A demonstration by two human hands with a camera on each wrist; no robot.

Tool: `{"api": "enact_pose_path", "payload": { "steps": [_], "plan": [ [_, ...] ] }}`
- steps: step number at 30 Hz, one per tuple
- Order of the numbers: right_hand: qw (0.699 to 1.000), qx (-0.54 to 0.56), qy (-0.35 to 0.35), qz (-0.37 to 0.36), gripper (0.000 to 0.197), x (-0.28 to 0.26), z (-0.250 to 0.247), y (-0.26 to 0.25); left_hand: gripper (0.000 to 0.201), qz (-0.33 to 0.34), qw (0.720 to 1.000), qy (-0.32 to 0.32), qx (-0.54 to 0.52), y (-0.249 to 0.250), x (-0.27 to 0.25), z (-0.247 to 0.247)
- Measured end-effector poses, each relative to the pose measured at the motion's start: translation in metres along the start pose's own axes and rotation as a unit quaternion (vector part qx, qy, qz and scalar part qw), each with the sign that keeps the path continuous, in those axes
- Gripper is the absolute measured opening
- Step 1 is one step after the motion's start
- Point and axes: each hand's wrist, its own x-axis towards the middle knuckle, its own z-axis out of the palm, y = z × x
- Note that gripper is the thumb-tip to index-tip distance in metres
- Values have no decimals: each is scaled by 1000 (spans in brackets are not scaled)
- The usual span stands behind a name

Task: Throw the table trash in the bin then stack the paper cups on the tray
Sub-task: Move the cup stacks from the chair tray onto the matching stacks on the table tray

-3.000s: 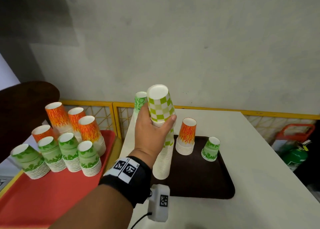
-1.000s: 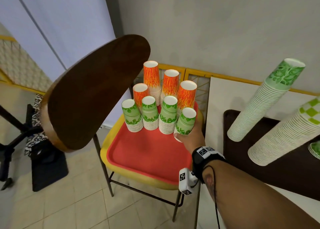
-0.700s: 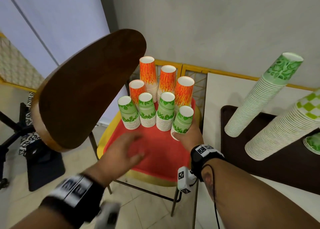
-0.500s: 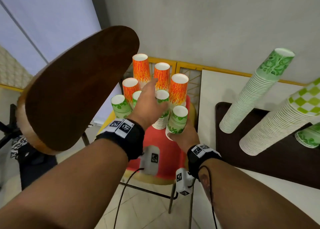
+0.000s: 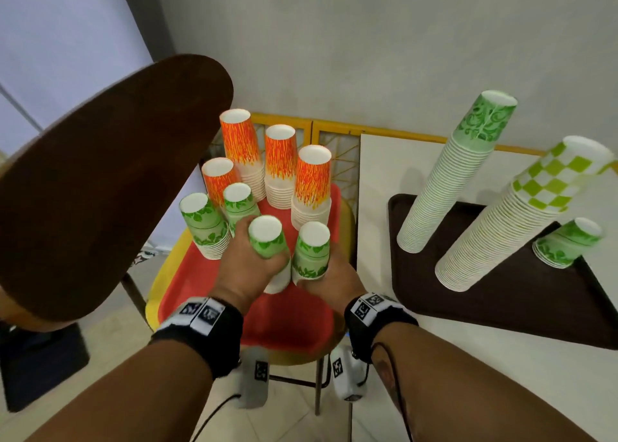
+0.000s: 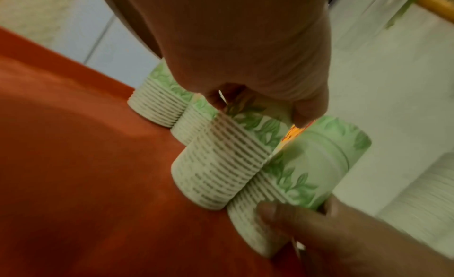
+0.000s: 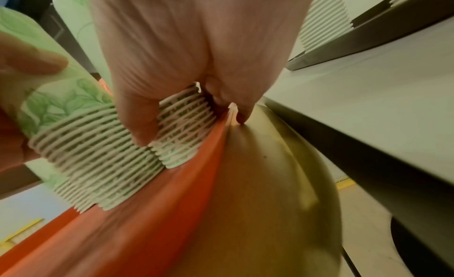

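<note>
Stacks of upturned paper cups stand on a red tray [image 5: 287, 318] that lies on a chair seat. My left hand [image 5: 254, 264] grips a short green leaf-print stack [image 5: 267, 241] from the near side. My right hand [image 5: 331, 271] grips the green stack [image 5: 312, 251] beside it, at the tray's right edge. In the left wrist view the two stacks [image 6: 221, 161] [image 6: 307, 174] touch side by side. The right wrist view shows my fingers [image 7: 137, 126] curled over the rims of the right stack [image 7: 184, 129]. Two more green stacks [image 5: 200, 221] and several orange stacks [image 5: 281, 164] stand behind.
A brown tray [image 5: 521, 301] on the white table [image 5: 468, 374] at right carries a tall green stack [image 5: 448, 180], a tall checkered stack [image 5: 511, 221] and a short green stack [image 5: 565, 244]. The dark wooden chair back [image 5: 100, 190] looms at left. A yellow railing [image 5: 334, 130] runs along the wall.
My right hand left the checkered stack on the brown tray and took a green stack on the red tray. My left hand came in from the lower left and took the stack beside it.
</note>
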Motion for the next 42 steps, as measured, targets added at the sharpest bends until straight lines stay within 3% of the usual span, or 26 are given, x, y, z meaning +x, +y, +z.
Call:
{"api": "enact_pose_path", "payload": {
  "steps": [3, 8, 10, 12, 14, 16, 18, 22, 25, 28, 34, 39, 42],
  "plan": [
    [1000, -9, -6, 2, 69, -5, 8, 5, 77, -24, 999, -32, -24, -24, -23, -2],
    [1000, -24, 2, -15, 70, -15, 9, 2, 38, 5, 995, -52, -81, -23, -41, 0],
    [1000, -24, 1, -13, 67, -17, 8, 3, 44, -5, 995, -47, -89, -26, -43, 2],
    [1000, -22, 5, -12, 66, -19, 6, 4, 71, -34, 995, -44, -80, -33, -44, 7],
    [999, -23, 26, -18, 66, -23, -3, 4, 81, -28, 996, -43, -78, -36, -46, 17],
    [998, -19, 52, -29, 64, -28, -18, 1, 76, -26, 997, -34, -71, -25, -47, 30],
    [997, -16, 73, -37, 63, -35, -36, 3, 56, 7, 996, -40, -73, -1, -51, 42],
    [992, 17, 119, -48, 62, -66, -78, 13, 53, 47, 994, -61, -79, 28, -67, 78],
    [986, 59, 145, -54, 56, -102, -112, 31, 62, 46, 991, -99, -74, 43, -88, 113],
    [982, 75, 167, -47, 58, -142, -152, 52, 71, 85, 987, -124, -49, 69, -111, 151],
    [973, 65, 217, -45, 54, -202, -264, 83, 62, 114, 977, -178, -28, 138, -153, 247],
    [977, 30, 187, -96, 40, -187, -362, 83, 62, 107, 978, -154, -91, 194, -148, 325],
    [973, 19, 203, -107, 47, -155, -403, 84, 61, 89, 980, -118, -132, 220, -137, 357]
  ]
}}
